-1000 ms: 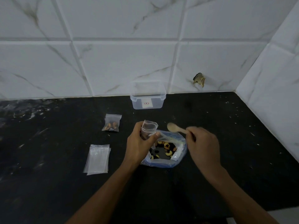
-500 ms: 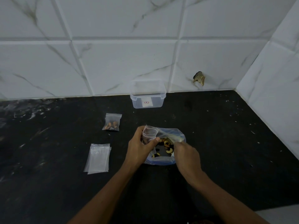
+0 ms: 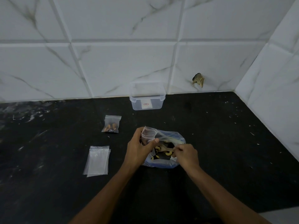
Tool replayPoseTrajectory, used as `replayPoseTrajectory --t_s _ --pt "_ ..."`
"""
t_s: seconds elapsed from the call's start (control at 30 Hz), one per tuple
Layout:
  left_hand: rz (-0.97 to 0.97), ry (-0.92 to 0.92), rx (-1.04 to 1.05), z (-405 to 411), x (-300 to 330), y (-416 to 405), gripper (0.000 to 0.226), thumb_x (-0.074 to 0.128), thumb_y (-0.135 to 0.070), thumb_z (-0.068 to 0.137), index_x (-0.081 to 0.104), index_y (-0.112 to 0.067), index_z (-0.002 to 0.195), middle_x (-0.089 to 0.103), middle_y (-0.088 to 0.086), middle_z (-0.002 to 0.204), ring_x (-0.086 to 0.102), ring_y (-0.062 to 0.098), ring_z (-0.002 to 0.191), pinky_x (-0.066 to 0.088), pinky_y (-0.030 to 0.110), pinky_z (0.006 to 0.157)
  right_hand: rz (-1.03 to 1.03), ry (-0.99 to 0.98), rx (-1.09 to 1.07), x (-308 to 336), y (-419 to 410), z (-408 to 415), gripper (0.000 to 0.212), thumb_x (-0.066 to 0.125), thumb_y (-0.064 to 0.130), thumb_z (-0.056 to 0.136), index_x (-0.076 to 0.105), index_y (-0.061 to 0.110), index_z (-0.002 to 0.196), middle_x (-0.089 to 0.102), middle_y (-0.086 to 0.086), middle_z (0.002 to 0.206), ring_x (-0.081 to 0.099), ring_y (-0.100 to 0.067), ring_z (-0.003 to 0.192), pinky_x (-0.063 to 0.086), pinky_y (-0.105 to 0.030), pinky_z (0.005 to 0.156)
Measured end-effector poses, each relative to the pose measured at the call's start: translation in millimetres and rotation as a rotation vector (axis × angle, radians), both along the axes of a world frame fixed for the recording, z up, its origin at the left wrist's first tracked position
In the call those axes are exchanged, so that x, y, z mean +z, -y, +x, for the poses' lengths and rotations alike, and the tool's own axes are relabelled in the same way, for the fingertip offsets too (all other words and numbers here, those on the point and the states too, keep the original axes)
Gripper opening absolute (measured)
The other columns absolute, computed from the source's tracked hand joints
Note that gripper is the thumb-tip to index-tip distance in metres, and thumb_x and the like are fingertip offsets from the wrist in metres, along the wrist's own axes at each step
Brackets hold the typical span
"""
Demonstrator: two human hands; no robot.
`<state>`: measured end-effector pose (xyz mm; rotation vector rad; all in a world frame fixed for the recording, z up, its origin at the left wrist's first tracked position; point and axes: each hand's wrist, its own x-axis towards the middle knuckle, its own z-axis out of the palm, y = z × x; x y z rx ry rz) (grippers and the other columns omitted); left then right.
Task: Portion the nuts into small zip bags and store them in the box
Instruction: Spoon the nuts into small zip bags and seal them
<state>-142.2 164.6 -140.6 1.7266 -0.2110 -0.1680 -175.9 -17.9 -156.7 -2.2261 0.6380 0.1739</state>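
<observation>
Two bare forearms reach in from the near edge of the black countertop (image 3: 210,143), which is flecked with pale specks and scuffs. Near the middle of the surface, the left hand (image 3: 139,150) grips a small clear zip bag (image 3: 148,135), thumb and fingers curled round it so that it stands upright with its mouth open, right at the rim of a larger open plastic bag of cashew nuts (image 3: 165,155). The right hand (image 3: 186,153) pinches the handle of a pale wooden spoon (image 3: 166,148), whose bowl points left and lies down among the nuts inside the large bag. The two hands are close together, with only the bag's opening between them. Whether any nuts sit in the spoon's bowl cannot be told.

Left of the hands and well apart from them, toward the left half of the surface, lies a flat stack of empty zip bags (image 3: 97,160), slightly fanned. Farther back, between that stack and the wall, a filled zip bag (image 3: 111,124) lies sealed, with brown nuts gathered at its bottom.

At the far edge of the countertop, touching or just beside the wall, stands a clear plastic storage box (image 3: 147,98) with no lid on it and a small white label on its front side. Behind it rises a wall of white marble-patterned tiles (image 3: 113,62); a second tiled wall meets it at the far right corner. A ragged chipped hole (image 3: 198,80) breaks one tile to the right of the box, just above the countertop's far edge.
</observation>
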Motion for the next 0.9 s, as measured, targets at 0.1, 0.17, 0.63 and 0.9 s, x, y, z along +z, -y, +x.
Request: replayPoseTrajectory --t_s 0.1,0.17,0.63,0.9 --pt "-0.028 -0.007 -0.004 1.0 1.0 -2.0 0.038 0.075 -0.024 0.084 0.053 -0.035 0.114 0.066 -0.010 0.109 0.065 -0.005 0.099 0.054 0.015 0.075 0.074 -0.015 -0.056 7.7 8.5 -4.2 0.020 0.055 0.017 0.095 0.069 0.017 0.081 0.069 0.004 0.076 0.065 -0.006 0.068 0.051 -0.020 0.057" --pt "-0.040 -0.003 -0.006 1.8 1.3 -1.9 0.038 0.075 -0.024 0.084 0.053 -0.036 0.113 0.067 -0.010 0.109 0.066 -0.002 0.101 0.056 0.019 0.077 0.129 -0.020 -0.107 13.0 13.7 -7.2 0.018 0.057 0.015 0.094 0.069 0.015 0.082 0.069 0.000 0.076 0.062 -0.007 0.062 0.047 -0.021 0.054" --pt "0.078 0.082 0.045 10.0 1.4 10.3 0.044 0.077 -0.033 0.082 0.053 -0.036 0.117 0.066 -0.011 0.112 0.064 0.000 0.103 0.056 0.023 0.083 0.399 0.284 -0.198 119.4 20.4 -6.6 0.014 0.056 0.011 0.094 0.069 0.015 0.089 0.065 -0.006 0.074 0.050 -0.009 0.055 0.040 -0.022 0.047" --pt "0.084 0.083 0.066 11.4 5.3 19.1 0.041 0.076 -0.036 0.083 0.053 -0.035 0.117 0.069 -0.011 0.105 0.066 -0.001 0.095 0.055 0.020 0.079 -0.260 0.606 0.173 104.5 -7.6 -8.6 0.013 0.059 0.011 0.092 0.071 0.015 0.089 0.065 0.006 0.073 0.061 -0.002 0.064 0.047 -0.010 0.057"
